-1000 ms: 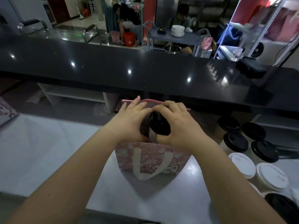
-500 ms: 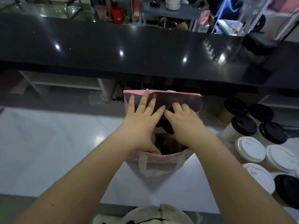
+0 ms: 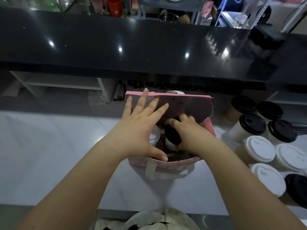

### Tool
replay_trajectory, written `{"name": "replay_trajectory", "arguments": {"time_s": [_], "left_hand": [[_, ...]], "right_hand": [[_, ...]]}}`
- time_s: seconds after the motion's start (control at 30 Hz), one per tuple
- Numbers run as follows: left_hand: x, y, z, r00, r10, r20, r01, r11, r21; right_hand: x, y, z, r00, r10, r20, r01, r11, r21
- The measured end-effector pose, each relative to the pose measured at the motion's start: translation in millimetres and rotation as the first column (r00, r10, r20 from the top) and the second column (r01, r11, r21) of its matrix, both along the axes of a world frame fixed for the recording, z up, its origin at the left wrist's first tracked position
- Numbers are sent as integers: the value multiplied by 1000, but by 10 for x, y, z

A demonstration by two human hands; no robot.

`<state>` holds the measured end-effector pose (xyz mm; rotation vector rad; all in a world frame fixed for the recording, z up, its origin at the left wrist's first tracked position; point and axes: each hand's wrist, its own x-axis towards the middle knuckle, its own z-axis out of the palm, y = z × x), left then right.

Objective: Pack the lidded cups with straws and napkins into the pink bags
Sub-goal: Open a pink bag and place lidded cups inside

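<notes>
Head view, left hand: the left hand [image 3: 136,130] has its fingers straight and spread against the inside of the far wall of the pink paper bag with white handles [image 3: 174,165]. Its thumb is at the near rim, holding the mouth wide.
Head view, right hand: the right hand [image 3: 187,130] reaches into the bag, fingers curled round the top of the white paper cup with a black lid [image 3: 172,134].
Cup: it sits tilted inside the bag mouth, just right of a white-lidded cup [image 3: 154,138] already in there. Whether its base touches the bottom is hidden.
Bag: it stands mid-scene on the white worktop [image 3: 49,146].
Change: a second ago both hands held this cup above the bag. Since then the left hand has left the cup to spread the bag, and the cup has sunk inside.
Meaning: the insertion seems nearly finished; the cup likely needs righting, then release. No straws or napkins show.
Right side: a cluster of lidded cups [image 3: 260,148] stands unpacked.
</notes>
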<state>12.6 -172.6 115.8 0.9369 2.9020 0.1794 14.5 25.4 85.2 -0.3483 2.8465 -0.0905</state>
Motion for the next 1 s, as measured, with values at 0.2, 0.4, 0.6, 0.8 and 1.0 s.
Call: {"name": "replay_trajectory", "arguments": {"time_s": [0.2,0.4,0.6,0.8,1.0], "left_hand": [[38,-36,62,995,-71,-69,77,994,79],[49,-34,65,993,-60,-102,73,990,122],[25,4,-33,992,-5,-124,2,1000,-25],[19,-1,-77,992,-24,-127,22,1000,-14],[25,1,-77,992,-29,-126,28,1000,-7]], "right_hand": [[-11,-22,-1,1000,-2,23,1,999,34],[-31,-44,-21,1000,-2,9,2,1000,30],[-16,-38,-36,1000,14,3,-14,999,40],[21,20,-8,999,-14,38,13,1000,20],[87,5,19,995,32,92,-33,999,6]]}}
